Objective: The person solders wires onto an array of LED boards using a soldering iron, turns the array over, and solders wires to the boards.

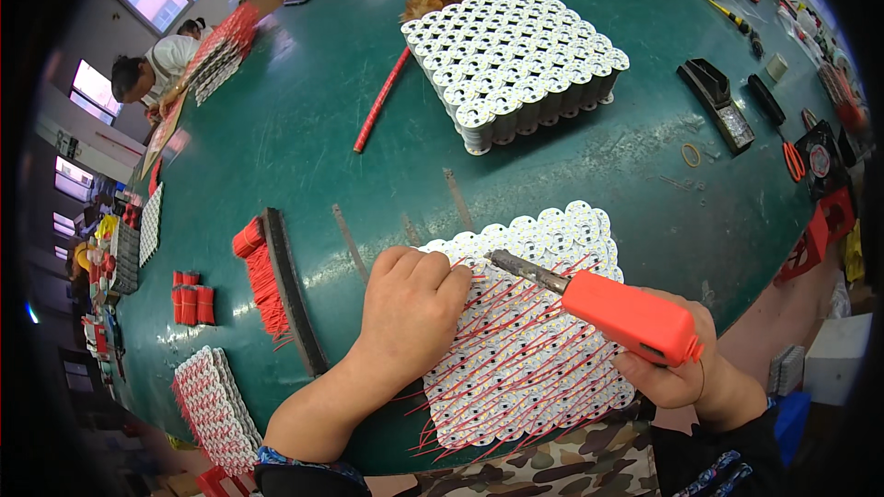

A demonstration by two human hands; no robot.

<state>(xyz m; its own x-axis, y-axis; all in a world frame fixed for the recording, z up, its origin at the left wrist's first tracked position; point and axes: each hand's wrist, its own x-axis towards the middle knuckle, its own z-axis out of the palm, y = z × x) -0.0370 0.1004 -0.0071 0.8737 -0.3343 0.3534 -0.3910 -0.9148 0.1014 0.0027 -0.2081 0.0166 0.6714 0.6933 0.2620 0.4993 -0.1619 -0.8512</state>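
A panel of joined round white LED circuit boards [552, 237] lies at the table's near edge, with many thin red wires [516, 340] slanting across it. My right hand [677, 377] grips a red soldering gun [631, 313] from the right. Its dark metal tip reaches over the upper part of the panel, close to my left hand. Over the panel's upper left edge, my left hand [410, 304] is closed with its fingers curled down. Short red wire ends show beside those fingers, but the fingertips and whatever they pinch are hidden.
A thick stack of white LED panels [516, 55] stands farther back. To the left are a dark bar [293, 294] beside cut red wires [265, 285], red wire bundles [191, 302] and wired panels [216, 405]. Black-handled tools [716, 101] and orange-handled scissors [794, 161] lie right. A person [166, 64] sits far left.
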